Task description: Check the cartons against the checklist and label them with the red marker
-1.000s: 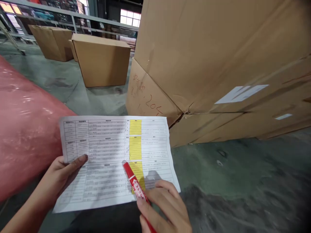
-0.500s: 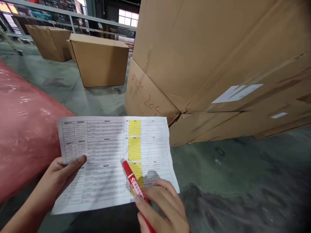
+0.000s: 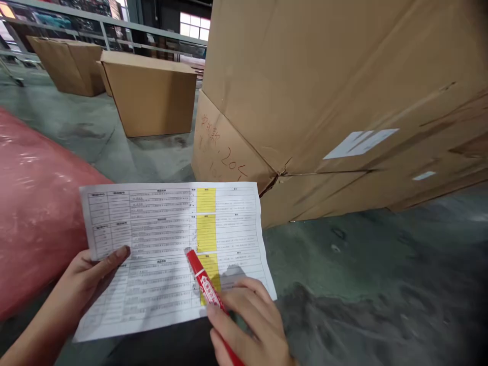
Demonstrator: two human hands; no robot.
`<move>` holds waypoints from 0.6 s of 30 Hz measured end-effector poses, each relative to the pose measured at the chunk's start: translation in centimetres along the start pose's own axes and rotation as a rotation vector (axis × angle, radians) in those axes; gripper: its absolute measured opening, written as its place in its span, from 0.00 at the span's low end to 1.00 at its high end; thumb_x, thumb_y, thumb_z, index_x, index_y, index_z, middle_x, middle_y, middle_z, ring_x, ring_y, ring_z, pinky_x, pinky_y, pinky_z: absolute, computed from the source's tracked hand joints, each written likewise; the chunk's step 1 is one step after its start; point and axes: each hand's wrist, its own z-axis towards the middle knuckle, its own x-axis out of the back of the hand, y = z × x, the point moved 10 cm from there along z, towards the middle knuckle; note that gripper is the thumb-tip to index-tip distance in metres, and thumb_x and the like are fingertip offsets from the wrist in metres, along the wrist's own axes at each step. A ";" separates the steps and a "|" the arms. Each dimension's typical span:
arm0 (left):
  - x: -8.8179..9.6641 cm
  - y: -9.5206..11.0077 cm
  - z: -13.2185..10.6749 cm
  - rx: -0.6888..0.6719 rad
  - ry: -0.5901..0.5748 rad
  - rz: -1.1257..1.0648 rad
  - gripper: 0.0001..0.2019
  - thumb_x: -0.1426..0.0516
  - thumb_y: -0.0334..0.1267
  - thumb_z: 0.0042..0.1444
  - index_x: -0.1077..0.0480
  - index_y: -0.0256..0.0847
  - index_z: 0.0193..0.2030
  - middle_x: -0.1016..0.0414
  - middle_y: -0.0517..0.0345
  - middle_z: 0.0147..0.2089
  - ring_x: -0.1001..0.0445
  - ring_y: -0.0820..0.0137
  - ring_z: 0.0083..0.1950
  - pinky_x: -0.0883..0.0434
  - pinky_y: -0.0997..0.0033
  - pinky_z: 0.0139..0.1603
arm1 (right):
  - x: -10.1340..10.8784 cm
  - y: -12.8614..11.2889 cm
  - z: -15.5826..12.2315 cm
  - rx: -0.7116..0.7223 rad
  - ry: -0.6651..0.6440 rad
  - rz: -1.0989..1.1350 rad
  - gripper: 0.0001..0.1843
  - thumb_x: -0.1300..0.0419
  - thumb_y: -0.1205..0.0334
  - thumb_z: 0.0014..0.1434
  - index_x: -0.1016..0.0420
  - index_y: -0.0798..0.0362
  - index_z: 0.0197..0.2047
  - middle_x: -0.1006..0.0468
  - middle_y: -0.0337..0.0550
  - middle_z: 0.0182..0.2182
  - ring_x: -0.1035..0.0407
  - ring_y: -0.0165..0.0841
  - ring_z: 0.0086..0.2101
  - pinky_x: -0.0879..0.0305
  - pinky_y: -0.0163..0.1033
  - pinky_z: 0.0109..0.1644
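Note:
A printed sheet of paper with table rows and a yellow-highlighted column is held out in front of me. My left hand grips its left edge, thumb on top and the other fingers hidden beneath. In my right hand is a red marker with white lettering, pinched between thumb and fingers. The marker's red end points up and left over the sheet, close to the yellow column. Whether that end touches the paper I cannot tell.
Large stacked cardboard boxes rise at the right, one with red handwriting. Two smaller cardboard boxes stand on the concrete floor behind. A pink plastic-wrapped bundle bulges at the left. A metal railing crosses the back.
The whole scene has shifted slightly left in view, paper and boxes alike. Both hands keep their holds on the sheet and the marker.

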 end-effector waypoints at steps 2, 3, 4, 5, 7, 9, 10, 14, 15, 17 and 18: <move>0.0 -0.1 0.0 0.010 -0.001 0.005 0.14 0.27 0.36 0.37 0.18 0.38 0.34 0.16 0.52 0.36 0.18 0.57 0.32 0.20 0.71 0.30 | 0.1 0.0 0.0 0.008 0.006 0.005 0.15 0.41 0.75 0.52 0.25 0.55 0.43 0.24 0.44 0.31 0.29 0.29 0.32 0.28 0.43 0.43; 0.0 -0.1 0.0 0.011 -0.002 0.011 0.15 0.27 0.37 0.37 0.18 0.38 0.34 0.16 0.52 0.36 0.18 0.57 0.31 0.20 0.71 0.30 | 0.1 0.0 0.0 0.011 0.004 0.004 0.15 0.41 0.75 0.52 0.25 0.55 0.43 0.24 0.45 0.31 0.29 0.29 0.32 0.28 0.43 0.42; 0.0 -0.1 0.0 0.011 -0.002 0.017 0.15 0.27 0.37 0.36 0.17 0.38 0.34 0.16 0.52 0.36 0.18 0.57 0.31 0.20 0.71 0.29 | 0.1 0.0 0.0 0.010 0.006 0.004 0.15 0.41 0.75 0.52 0.25 0.55 0.43 0.24 0.45 0.31 0.29 0.29 0.32 0.28 0.43 0.43; 0.0 -0.1 0.0 0.007 -0.003 0.024 0.15 0.26 0.37 0.35 0.17 0.39 0.34 0.16 0.53 0.36 0.18 0.57 0.31 0.21 0.71 0.29 | 0.1 0.1 0.0 0.007 0.006 0.003 0.15 0.41 0.75 0.52 0.25 0.55 0.43 0.24 0.46 0.32 0.28 0.30 0.33 0.28 0.44 0.43; 0.0 0.0 0.0 0.003 0.001 0.044 0.15 0.26 0.38 0.35 0.18 0.38 0.33 0.16 0.52 0.35 0.18 0.56 0.31 0.21 0.70 0.28 | 0.2 0.2 -0.1 0.002 0.012 0.002 0.14 0.41 0.75 0.52 0.24 0.56 0.43 0.24 0.47 0.33 0.28 0.30 0.34 0.29 0.43 0.43; 0.0 0.1 0.0 -0.004 0.012 0.054 0.15 0.26 0.38 0.36 0.18 0.38 0.33 0.16 0.52 0.35 0.18 0.56 0.31 0.21 0.70 0.28 | 0.2 0.5 -0.3 -0.019 0.023 -0.008 0.15 0.41 0.75 0.53 0.24 0.55 0.44 0.23 0.47 0.35 0.28 0.30 0.35 0.29 0.44 0.43; 0.1 0.1 -0.1 -0.011 0.019 0.054 0.15 0.26 0.38 0.36 0.18 0.37 0.33 0.16 0.52 0.35 0.18 0.56 0.31 0.21 0.70 0.28 | 0.2 0.6 -0.4 -0.029 0.029 -0.017 0.15 0.41 0.75 0.54 0.24 0.55 0.45 0.23 0.47 0.36 0.28 0.31 0.36 0.28 0.44 0.44; -0.1 0.1 0.0 -0.030 0.016 0.055 0.17 0.26 0.38 0.35 0.18 0.36 0.34 0.16 0.50 0.35 0.18 0.56 0.31 0.21 0.71 0.29 | 0.1 1.1 -0.7 -0.051 0.034 -0.050 0.16 0.40 0.76 0.55 0.24 0.55 0.47 0.24 0.49 0.39 0.27 0.34 0.40 0.28 0.47 0.48; -0.1 0.0 0.0 -0.024 0.010 0.055 0.17 0.26 0.38 0.35 0.18 0.36 0.34 0.16 0.50 0.35 0.18 0.56 0.32 0.21 0.71 0.29 | 0.1 1.0 -0.7 -0.043 0.033 -0.060 0.17 0.39 0.76 0.55 0.24 0.56 0.47 0.24 0.50 0.40 0.27 0.35 0.41 0.28 0.47 0.48; -0.1 -0.3 0.0 -0.006 0.002 0.059 0.16 0.26 0.39 0.35 0.18 0.36 0.33 0.16 0.50 0.35 0.18 0.55 0.31 0.21 0.70 0.28 | 0.1 1.0 -0.6 -0.031 0.032 -0.076 0.16 0.39 0.76 0.55 0.24 0.57 0.47 0.24 0.50 0.40 0.27 0.35 0.41 0.28 0.47 0.48; -0.1 -0.3 0.1 -0.005 0.001 0.061 0.16 0.26 0.39 0.35 0.17 0.37 0.33 0.16 0.51 0.34 0.18 0.56 0.31 0.21 0.70 0.29 | 0.1 1.1 -0.6 -0.030 0.028 -0.081 0.16 0.39 0.76 0.55 0.25 0.57 0.47 0.24 0.51 0.40 0.27 0.35 0.41 0.28 0.47 0.47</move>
